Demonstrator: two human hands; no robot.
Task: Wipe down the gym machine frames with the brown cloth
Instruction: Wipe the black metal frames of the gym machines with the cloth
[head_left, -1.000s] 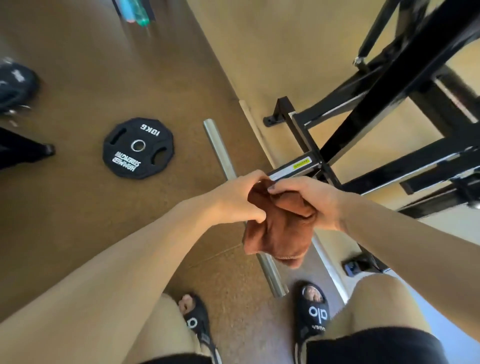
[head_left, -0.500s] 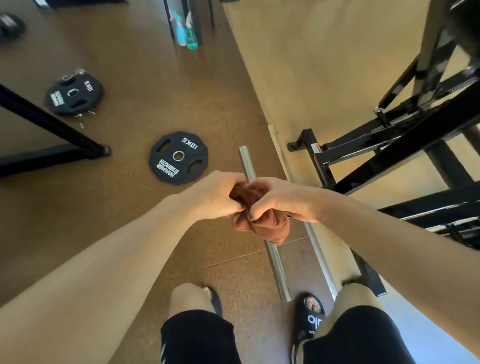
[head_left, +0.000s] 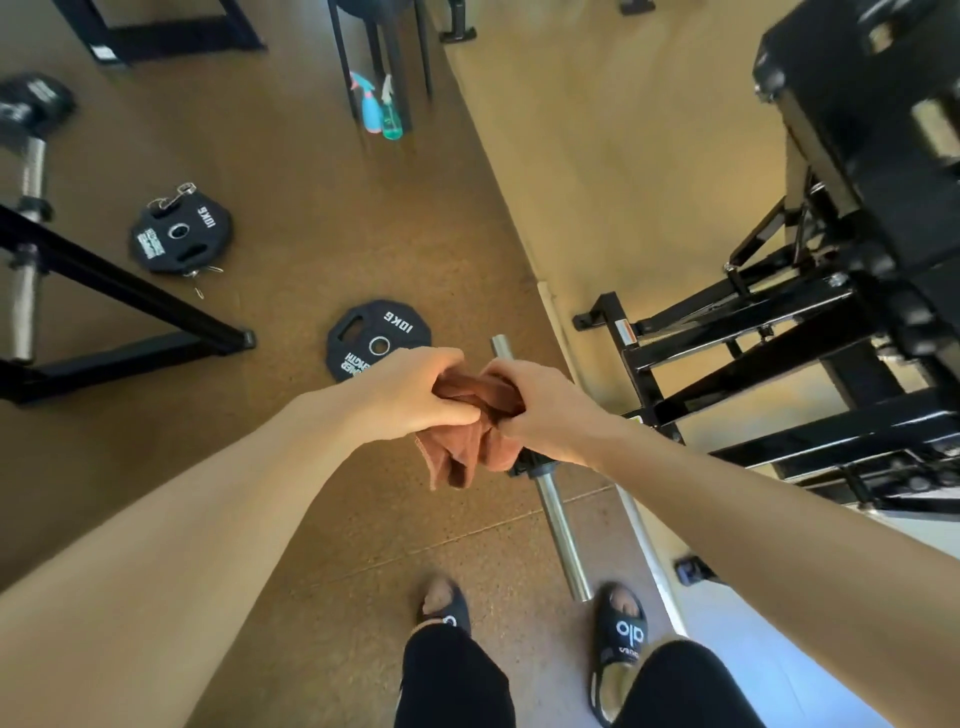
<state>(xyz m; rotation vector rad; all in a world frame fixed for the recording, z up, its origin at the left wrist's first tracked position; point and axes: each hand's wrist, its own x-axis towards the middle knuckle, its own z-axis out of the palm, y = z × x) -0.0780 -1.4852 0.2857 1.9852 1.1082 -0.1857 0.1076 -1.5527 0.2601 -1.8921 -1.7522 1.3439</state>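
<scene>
1. The left hand (head_left: 415, 397) is curled closed around one side of the brown cloth (head_left: 470, 431), knuckles up, thumb pressed against the fabric.
2. The right hand (head_left: 540, 405) is closed on the other side of the same cloth, fingers folded under; the two hands almost meet over it.
3. The cloth sits bunched between both hands near the centre of the view, with a loose end hanging down toward 6 o'clock below the left hand.
4. A steel bar (head_left: 558, 525) lies on the floor directly beneath the hands, running from about 12 o'clock of the hands down toward 5 o'clock, ending beside the right foot.
5. A black weight plate (head_left: 363, 332) marked 10KG lies flat on the floor at about 10 o'clock of the hands, partly hidden by the left hand.
6. A second plate (head_left: 179, 234), also marked 10KG, lies farther out at 10 o'clock, well apart from the first.
7. The black machine frame (head_left: 753, 358) stands at 3 o'clock, its floor rails close to the right forearm; the cloth is not touching it.
8. Two spray bottles (head_left: 382, 111), one blue and one teal, stand together at 12 o'clock, far from the hands.
9. Two feet in black slides (head_left: 621, 634) stand at 6 o'clock on the brown floor (head_left: 311, 171).
</scene>
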